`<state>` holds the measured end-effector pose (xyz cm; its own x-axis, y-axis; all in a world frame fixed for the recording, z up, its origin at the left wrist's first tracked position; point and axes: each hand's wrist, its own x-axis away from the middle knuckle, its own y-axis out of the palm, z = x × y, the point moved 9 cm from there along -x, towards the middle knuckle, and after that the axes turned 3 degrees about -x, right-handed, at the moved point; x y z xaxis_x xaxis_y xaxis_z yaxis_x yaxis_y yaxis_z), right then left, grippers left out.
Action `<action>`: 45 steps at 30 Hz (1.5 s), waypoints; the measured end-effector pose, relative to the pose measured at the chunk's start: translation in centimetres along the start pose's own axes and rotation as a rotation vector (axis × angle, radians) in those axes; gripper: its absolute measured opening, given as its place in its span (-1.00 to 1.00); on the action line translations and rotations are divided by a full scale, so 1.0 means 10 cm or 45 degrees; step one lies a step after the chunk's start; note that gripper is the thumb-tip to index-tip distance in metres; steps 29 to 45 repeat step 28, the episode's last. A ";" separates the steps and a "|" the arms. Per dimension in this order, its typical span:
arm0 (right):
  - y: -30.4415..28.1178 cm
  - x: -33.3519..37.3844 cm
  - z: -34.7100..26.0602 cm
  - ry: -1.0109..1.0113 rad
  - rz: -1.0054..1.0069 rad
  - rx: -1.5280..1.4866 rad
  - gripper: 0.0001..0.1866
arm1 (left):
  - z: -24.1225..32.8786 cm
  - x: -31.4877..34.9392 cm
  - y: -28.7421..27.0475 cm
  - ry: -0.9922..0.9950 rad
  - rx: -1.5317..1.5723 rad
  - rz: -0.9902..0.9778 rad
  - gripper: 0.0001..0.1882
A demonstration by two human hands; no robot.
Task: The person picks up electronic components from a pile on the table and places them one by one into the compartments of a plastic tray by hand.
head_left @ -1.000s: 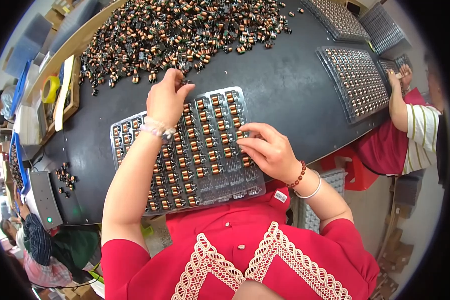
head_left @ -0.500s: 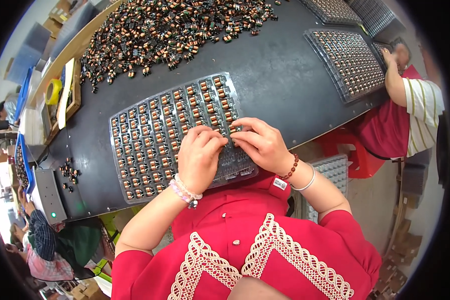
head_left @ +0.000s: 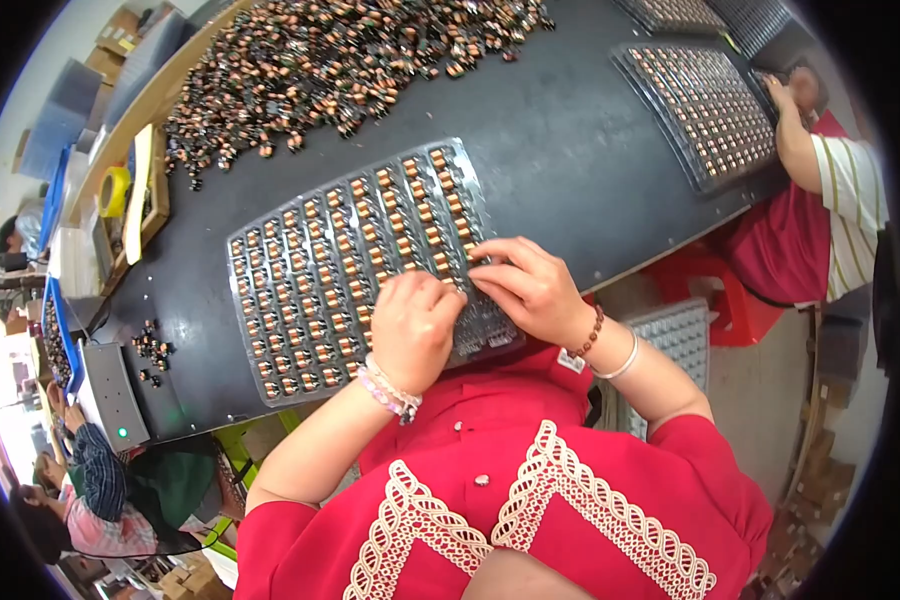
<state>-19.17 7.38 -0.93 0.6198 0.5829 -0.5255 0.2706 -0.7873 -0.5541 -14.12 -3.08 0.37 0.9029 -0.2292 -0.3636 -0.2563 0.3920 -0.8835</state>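
A clear plastic tray lies tilted on the black table before me, its pockets holding rows of small copper-wound coils. My left hand rests over the tray's near right part, fingers curled down and closed. Whatever its fingertips grip is hidden beneath them. My right hand reaches in over the tray's right edge, thumb and fingers pinched around a copper coil at the rightmost row. Both hands are close together, fingertips nearly meeting. Below them, the near right pockets of the tray show as clear plastic without coils.
A big heap of loose coils covers the table's far side. A few loose coils lie left, by a grey box with a green light. Filled trays stand far right, near another person's hand. Yellow tape sits left.
The whole view has shifted slightly. Both my hands stay at the tray's near right part, with small finger movements and the left hand's fingers more curled under.
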 end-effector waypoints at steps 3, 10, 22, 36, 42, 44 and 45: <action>0.01 -0.01 0.01 0.035 -0.026 0.000 -0.85 | -0.06 -0.04 0.00 -0.023 0.066 -0.030 -0.75; -0.10 -0.89 0.22 -0.012 0.011 0.244 -0.68 | -1.40 -0.39 -0.29 -0.588 0.568 -0.019 -0.65; 1.04 -1.94 1.11 0.407 -0.221 0.301 -0.37 | -2.65 -0.84 0.03 -0.864 0.109 0.046 -0.23; 1.18 -1.91 1.45 0.731 -0.219 -0.498 -0.35 | -2.54 -0.97 0.47 -0.895 1.482 -0.208 -0.23; 1.18 -1.91 1.45 0.731 -0.219 -0.498 -0.35 | -2.54 -0.97 0.47 -0.895 1.482 -0.208 -0.23; 1.18 -1.91 1.45 0.731 -0.219 -0.498 -0.35 | -2.54 -0.97 0.47 -0.895 1.482 -0.208 -0.23; 1.18 -1.91 1.45 0.731 -0.219 -0.498 -0.35 | -2.54 -0.97 0.47 -0.895 1.482 -0.208 -0.23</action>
